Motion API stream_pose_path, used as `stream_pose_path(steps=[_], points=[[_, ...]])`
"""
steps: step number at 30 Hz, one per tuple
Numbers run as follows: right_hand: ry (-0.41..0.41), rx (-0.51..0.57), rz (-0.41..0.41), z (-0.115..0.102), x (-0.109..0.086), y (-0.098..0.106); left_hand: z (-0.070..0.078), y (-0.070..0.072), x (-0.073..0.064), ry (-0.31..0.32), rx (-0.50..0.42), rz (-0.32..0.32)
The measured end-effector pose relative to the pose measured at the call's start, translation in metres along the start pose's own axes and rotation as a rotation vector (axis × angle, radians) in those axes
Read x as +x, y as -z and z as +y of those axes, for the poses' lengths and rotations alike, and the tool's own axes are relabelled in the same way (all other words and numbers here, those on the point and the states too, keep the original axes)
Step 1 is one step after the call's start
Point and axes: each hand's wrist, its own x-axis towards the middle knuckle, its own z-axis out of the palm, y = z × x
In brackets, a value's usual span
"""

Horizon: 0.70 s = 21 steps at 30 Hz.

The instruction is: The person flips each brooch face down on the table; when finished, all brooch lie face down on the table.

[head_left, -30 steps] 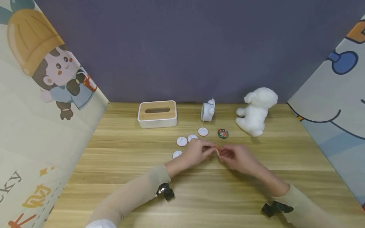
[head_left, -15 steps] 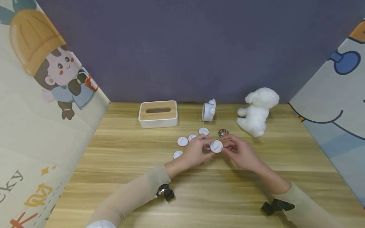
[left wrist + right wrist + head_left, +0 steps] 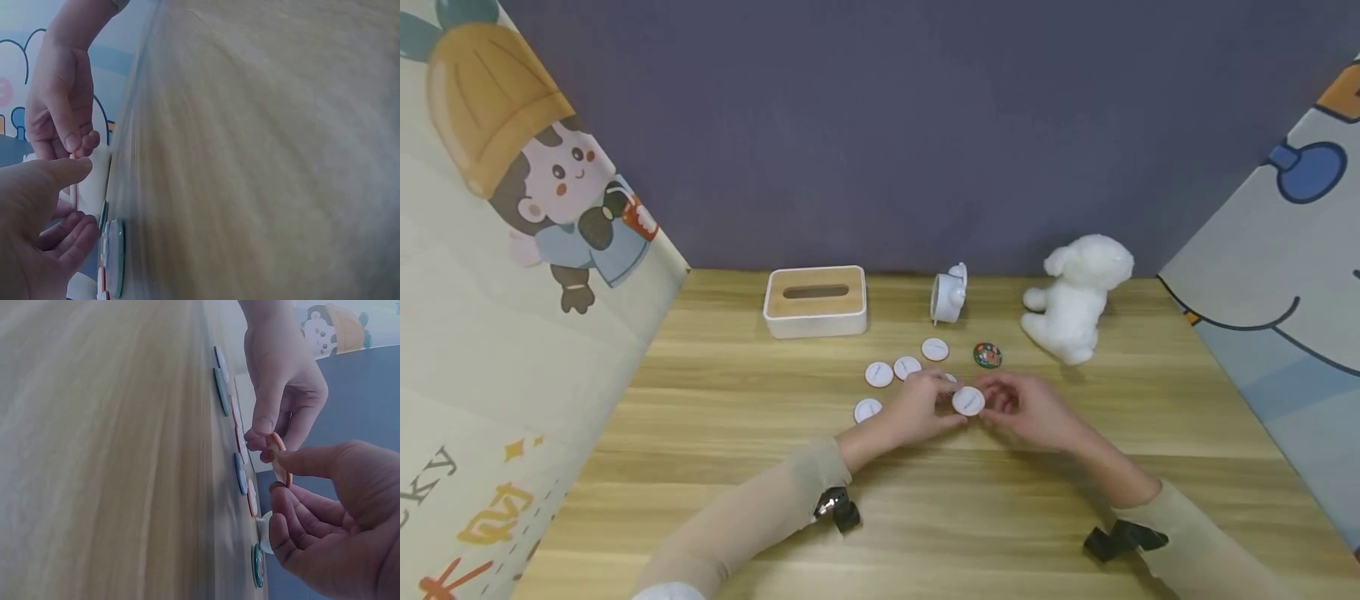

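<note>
A round pin badge [image 3: 968, 402] is held between both hands above the table, its white back with the pin turned up toward the head camera. My left hand [image 3: 917, 408] pinches its left side with thumb and fingers. From the right, my right hand [image 3: 1030, 410] grips the opposite edge. In the right wrist view the badge's orange rim [image 3: 275, 441] shows between the two thumbs. Beyond the left hand lie several badges, white backs up, among them one badge [image 3: 879, 374] at the left and another [image 3: 935, 349] farther back. A dark patterned badge [image 3: 988, 355] lies face up behind the right hand.
At the back left stands a white tissue box [image 3: 816, 304] with a wooden lid. A small white alarm clock [image 3: 948, 296] is at the back middle, and a white plush toy [image 3: 1075, 300] sits at the back right. A dark wall closes the table's far edge.
The held badge was edge-on with red showing a second ago, and has since turned so its white back faces up. It also sits slightly lower than half a second ago.
</note>
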Motion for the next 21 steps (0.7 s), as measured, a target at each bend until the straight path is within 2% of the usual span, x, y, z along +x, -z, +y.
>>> stream_pose_path(steps=[7,13,21], points=[[0.039,-0.07,-0.037,0.0031,0.0015,-0.0023,-0.0024,-0.0044,0.0002,-0.041,0.048,-0.03],[0.04,-0.121,-0.083,0.0046,0.0021,-0.0038,-0.001,-0.0068,-0.0011,-0.045,0.052,-0.074],[0.072,-0.154,-0.098,0.0026,-0.0003,-0.0059,0.0006,-0.0078,0.0009,-0.061,0.073,-0.086]])
